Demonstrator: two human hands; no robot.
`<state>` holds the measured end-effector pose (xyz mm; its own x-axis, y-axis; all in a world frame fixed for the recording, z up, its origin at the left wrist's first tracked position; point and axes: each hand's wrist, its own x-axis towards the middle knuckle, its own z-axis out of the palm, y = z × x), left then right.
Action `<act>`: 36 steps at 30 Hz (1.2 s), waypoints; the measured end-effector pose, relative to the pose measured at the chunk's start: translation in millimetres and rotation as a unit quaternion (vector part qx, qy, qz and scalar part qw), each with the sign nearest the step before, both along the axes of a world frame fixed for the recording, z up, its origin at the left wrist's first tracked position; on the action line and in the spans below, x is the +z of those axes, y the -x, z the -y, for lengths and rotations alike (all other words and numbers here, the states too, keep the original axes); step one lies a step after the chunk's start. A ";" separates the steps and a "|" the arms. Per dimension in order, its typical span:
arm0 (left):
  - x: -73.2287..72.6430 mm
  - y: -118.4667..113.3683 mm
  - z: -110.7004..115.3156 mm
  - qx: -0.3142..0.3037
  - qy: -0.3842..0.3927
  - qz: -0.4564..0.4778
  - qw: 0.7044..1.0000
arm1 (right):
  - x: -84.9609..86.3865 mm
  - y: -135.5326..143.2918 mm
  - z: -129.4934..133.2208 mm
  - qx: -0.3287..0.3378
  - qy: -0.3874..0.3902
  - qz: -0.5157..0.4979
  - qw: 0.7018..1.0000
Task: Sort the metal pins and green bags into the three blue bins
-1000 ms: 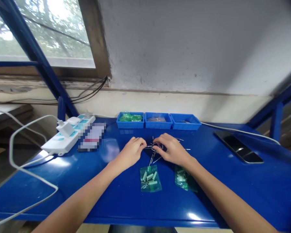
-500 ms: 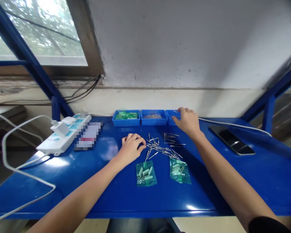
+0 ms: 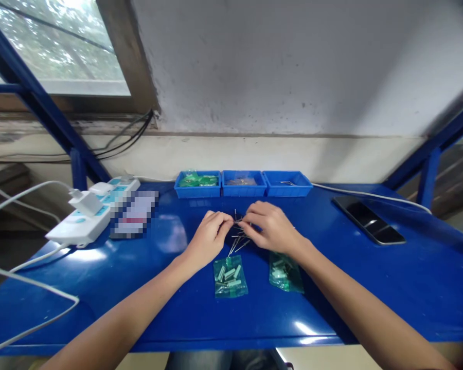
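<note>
My left hand (image 3: 212, 235) is over the left side of a pile of thin metal pins (image 3: 239, 242), which look like blind rivets. Its thumb and forefinger are pinched on a thin metal pin (image 3: 236, 222). From the right, my right hand (image 3: 270, 226) meets it, fingers closed at the same small spot and hiding much of the pile. Whether both hands grip one pin I cannot tell. Nearer me lie two clear green bags, the left bag (image 3: 230, 277) and the right bag (image 3: 285, 275), holding white plugs and metal pieces.
Along the wall stand three blue bins: a left bin (image 3: 197, 192) with green bags, a middle bin (image 3: 244, 192) and a right bin (image 3: 289, 192) with a few pins. A power strip (image 3: 96, 216) and a blurred phone-like item (image 3: 137, 213) lie left, a black phone (image 3: 368, 220) right.
My right hand has come from the right bin down and left to my left hand, its spread fingers now closed. My left hand stays by the pile. The view has shifted slightly.
</note>
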<state>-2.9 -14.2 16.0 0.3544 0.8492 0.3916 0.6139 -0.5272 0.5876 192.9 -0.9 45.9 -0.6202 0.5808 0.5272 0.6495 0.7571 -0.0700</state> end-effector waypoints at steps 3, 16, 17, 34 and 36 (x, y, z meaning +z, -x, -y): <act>-4.7 1.9 -0.4 0.003 0.018 -0.052 0.998 | 14.0 -25.9 -17.4 -0.129 -0.075 -0.060 0.987; -9.7 1.5 -3.9 0.058 -0.012 -0.146 0.987 | -16.6 -3.9 -12.0 -0.018 0.078 -0.004 0.997; -8.9 2.8 -4.7 0.068 -0.002 -0.130 0.989 | -15.1 1.0 -9.2 -0.001 0.077 0.004 0.997; 2.6 11.7 5.8 0.028 -0.013 -0.259 0.965 | -8.3 -79.7 -59.5 -0.379 -0.047 -0.134 0.914; 1.4 13.4 1.8 0.034 0.002 -0.253 0.967 | -20.0 -70.8 -52.6 -0.344 -0.007 -0.119 0.931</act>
<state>-16.3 -16.1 17.4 0.4426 0.8786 0.1793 0.8565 -0.4734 0.2058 263.7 51.8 25.9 0.0327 0.7898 0.6125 0.9485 0.1686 -0.2681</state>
